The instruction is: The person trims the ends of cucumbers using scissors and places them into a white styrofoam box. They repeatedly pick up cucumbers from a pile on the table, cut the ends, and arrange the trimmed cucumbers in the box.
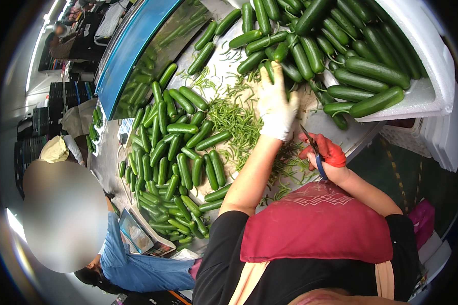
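My left hand [276, 105], in a thin whitish glove, reaches over the metal table with fingers spread. Its fingertips touch a small cucumber [281, 52] at the edge of the cucumber heap; whether they grip it I cannot tell. Nearer my body, my right hand [324, 152], in a red glove with bare fingertips showing, is closed around scissors [313, 143] with dark blades and a blue handle, the blades pointing up and left. Cut green stems [234, 124] lie in a loose pile left of my left hand. A large group of cucumbers [185, 169] covers the table's left part.
A white foam box [441, 95] full of cucumbers lies tipped at the upper right, above a white plastic basket [408, 137]. A blue-edged panel [131, 49] stands along the table's far left. A person in a blue denim shirt [149, 270] is at the lower left.
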Action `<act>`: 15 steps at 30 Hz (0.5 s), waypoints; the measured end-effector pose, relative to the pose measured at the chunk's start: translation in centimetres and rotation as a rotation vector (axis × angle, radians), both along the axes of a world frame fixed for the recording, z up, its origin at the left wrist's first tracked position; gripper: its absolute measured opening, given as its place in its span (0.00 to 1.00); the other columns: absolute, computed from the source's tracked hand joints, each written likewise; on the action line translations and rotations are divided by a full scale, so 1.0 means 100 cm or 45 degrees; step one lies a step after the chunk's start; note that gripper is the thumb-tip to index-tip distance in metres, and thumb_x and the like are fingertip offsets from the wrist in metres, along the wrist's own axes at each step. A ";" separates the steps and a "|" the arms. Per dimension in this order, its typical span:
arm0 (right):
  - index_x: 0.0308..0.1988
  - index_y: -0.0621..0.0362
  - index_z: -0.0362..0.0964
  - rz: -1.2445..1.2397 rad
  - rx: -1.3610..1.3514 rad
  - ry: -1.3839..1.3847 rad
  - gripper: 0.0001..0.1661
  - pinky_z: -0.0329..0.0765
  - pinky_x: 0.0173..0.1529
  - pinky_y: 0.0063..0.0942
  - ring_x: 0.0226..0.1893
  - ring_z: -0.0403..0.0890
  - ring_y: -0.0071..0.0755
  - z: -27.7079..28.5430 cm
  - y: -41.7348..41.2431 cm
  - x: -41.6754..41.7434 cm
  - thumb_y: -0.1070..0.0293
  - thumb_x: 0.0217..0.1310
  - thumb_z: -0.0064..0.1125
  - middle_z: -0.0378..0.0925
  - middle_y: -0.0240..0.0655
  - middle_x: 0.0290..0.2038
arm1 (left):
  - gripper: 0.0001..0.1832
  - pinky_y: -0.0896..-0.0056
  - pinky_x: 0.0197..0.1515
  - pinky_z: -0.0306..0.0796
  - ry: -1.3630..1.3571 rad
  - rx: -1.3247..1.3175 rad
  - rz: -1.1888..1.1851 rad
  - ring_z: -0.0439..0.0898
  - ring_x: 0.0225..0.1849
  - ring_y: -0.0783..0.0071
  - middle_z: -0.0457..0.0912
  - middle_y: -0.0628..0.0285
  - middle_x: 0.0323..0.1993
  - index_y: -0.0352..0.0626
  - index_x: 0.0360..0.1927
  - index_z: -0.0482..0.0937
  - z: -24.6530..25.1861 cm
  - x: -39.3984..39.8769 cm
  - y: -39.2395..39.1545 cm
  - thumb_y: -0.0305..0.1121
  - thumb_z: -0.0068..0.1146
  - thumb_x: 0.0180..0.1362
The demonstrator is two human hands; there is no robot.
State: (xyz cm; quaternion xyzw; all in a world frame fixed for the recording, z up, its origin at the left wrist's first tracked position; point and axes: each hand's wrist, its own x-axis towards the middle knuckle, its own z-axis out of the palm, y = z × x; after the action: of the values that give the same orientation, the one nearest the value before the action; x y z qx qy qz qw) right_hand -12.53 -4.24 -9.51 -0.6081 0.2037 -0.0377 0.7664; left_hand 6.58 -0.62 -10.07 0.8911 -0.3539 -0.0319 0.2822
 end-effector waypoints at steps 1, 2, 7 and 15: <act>0.58 0.59 0.58 0.011 -0.004 -0.002 0.23 0.76 0.28 0.16 0.37 0.77 0.22 -0.002 -0.001 -0.001 0.73 0.63 0.46 0.67 0.41 0.54 | 0.42 0.59 0.57 0.65 -0.082 -0.069 -0.035 0.63 0.59 0.41 0.54 0.34 0.62 0.48 0.66 0.56 -0.004 0.006 0.007 0.27 0.57 0.43; 0.59 0.58 0.57 0.025 -0.009 -0.004 0.24 0.75 0.28 0.16 0.37 0.77 0.22 -0.003 -0.002 -0.001 0.73 0.63 0.46 0.67 0.41 0.55 | 0.42 0.59 0.59 0.62 -0.030 -0.076 -0.018 0.63 0.60 0.42 0.55 0.34 0.62 0.49 0.66 0.57 -0.006 0.009 0.011 0.25 0.56 0.42; 0.59 0.58 0.57 -0.143 0.260 -0.102 0.26 0.73 0.28 0.17 0.34 0.76 0.20 0.003 0.006 0.006 0.74 0.61 0.49 0.70 0.36 0.51 | 0.37 0.66 0.59 0.64 0.491 -0.730 -0.194 0.65 0.62 0.58 0.62 0.49 0.62 0.44 0.64 0.60 -0.015 0.038 0.028 0.15 0.42 0.44; 0.65 0.49 0.46 0.190 0.311 -0.213 0.37 0.75 0.42 0.27 0.46 0.74 0.30 -0.007 -0.006 0.008 0.79 0.59 0.49 0.60 0.40 0.60 | 0.42 0.81 0.34 0.73 1.633 -1.092 -0.106 0.79 0.43 0.67 0.65 0.54 0.61 0.40 0.67 0.50 0.053 -0.009 0.122 0.31 0.58 0.48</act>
State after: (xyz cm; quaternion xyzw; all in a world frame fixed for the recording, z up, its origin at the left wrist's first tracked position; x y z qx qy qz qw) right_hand -11.71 -4.86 -10.19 -0.5186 0.0965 -0.0059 0.8495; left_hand 5.68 11.62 -4.82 0.4969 -0.1358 -0.4128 0.7512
